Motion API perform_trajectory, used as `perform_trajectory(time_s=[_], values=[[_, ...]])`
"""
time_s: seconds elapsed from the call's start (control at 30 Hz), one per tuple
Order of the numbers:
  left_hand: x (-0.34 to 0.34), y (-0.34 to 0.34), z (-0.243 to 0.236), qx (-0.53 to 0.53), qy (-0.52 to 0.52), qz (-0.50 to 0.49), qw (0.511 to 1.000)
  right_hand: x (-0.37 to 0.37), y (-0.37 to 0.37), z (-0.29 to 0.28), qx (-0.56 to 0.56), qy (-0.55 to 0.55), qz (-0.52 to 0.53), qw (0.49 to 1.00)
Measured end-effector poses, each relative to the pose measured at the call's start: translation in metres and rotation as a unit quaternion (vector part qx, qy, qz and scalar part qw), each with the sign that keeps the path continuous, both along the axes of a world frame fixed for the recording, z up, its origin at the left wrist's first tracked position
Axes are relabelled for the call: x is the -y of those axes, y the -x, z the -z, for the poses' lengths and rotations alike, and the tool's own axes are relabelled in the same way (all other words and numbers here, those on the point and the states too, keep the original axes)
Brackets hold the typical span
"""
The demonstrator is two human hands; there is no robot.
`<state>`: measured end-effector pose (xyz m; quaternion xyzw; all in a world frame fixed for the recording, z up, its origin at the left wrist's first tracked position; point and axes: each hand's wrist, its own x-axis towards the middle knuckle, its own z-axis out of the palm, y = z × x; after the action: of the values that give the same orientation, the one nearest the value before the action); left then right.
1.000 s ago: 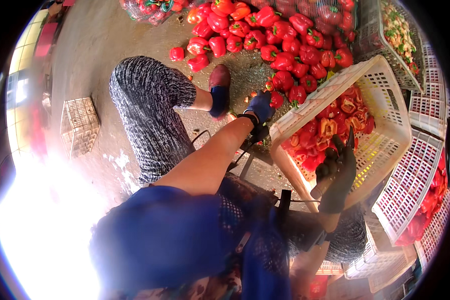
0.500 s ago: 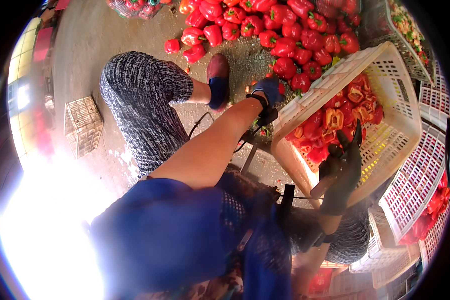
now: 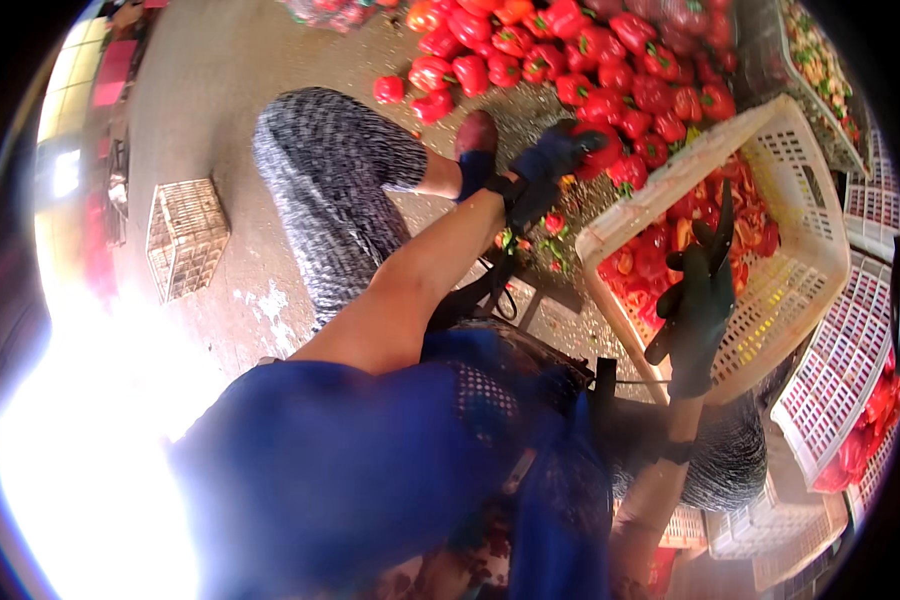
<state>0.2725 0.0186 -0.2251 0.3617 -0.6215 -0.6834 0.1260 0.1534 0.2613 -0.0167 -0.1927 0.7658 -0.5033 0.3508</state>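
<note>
My left hand, in a dark blue glove, reaches to the edge of the pepper heap and closes on a red bell pepper. My right hand, in a dark glove, hovers over the near side of a tilted white plastic crate. A slim, dark, pointed blade sticks up past its curled fingers; it looks like a knife, its handle hidden in the glove. Inside the crate lie cut red peppers, some showing their pale insides.
A heap of whole red peppers covers the floor ahead. A crate of pale scraps stands far right, with more white crates stacked below it. An upturned crate sits at left. My knee is left of my arm.
My left hand has moved forward onto the heap's edge and taken hold of a pepper. My right hand has turned more upright above the crate. The whole view has shifted slightly.
</note>
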Motion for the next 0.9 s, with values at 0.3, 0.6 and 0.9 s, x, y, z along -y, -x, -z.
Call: perform_trajectory(time_s=[0.3, 0.6, 0.9], values=[[-0.116, 0.006, -0.197, -0.081, -0.089, 0.103, 0.987, -0.014, -0.028, -0.022, -0.217, 0.102, -0.085, 0.967], [-0.122, 0.002, -0.235, -0.119, -0.247, 0.195, 0.942, -0.036, -0.011, -0.038, 0.028, 0.169, -0.002, 0.985], [-0.125, 0.004, -0.220, -0.141, -0.200, 0.194, 0.950, -0.036, -0.011, -0.043, 0.087, 0.144, 0.002, 0.986]])
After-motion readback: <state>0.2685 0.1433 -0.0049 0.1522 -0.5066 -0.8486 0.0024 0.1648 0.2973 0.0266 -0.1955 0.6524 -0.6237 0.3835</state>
